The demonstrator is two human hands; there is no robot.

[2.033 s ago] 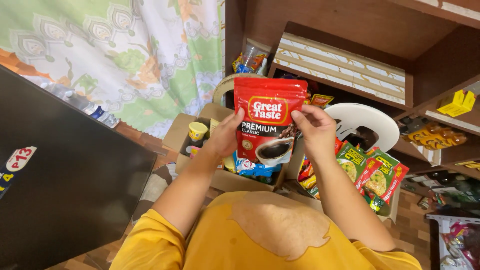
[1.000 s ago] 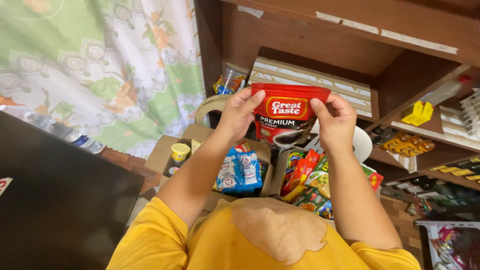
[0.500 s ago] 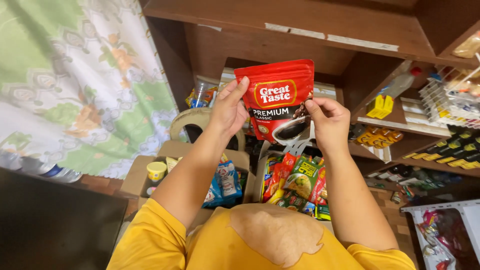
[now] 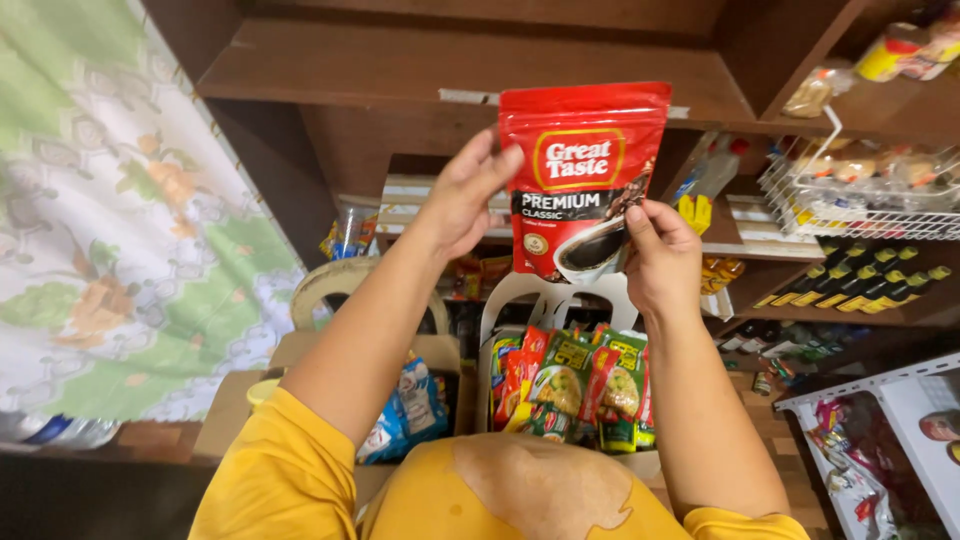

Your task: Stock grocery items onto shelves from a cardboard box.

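Yellow sleeves (image 4: 290,470): nearest the camera, at the bottom edge; both forearms rise from them toward the shelves.
Cardboard box (image 4: 300,352): below the arms, open-topped; blue snack packs (image 4: 405,415) lie inside, and green and red noodle packets (image 4: 575,385) stand packed just beside them.
Left hand (image 4: 465,195): raised, fingers closed on the left edge of the pouch, thumb in front.
Right hand (image 4: 660,255): raised, pinching the pouch's lower right corner between thumb and fingers.
Red coffee pouch (image 4: 585,175): upright, held by both hands in front of the shelving, its top edge near the underside of the upper shelf, its bottom edge above the white plastic chair back (image 4: 550,300).
Open room: dark free space lies left of the pouch inside the wooden shelf bay (image 4: 300,70); to the right the room is crowded.
White wire basket (image 4: 850,210): right of the pouch, well apart, filled with small packs.
Sachet row (image 4: 860,280): dark with yellow tips, below the basket.
Floral curtain (image 4: 110,230): far left, hanging beside the shelf's side wall.
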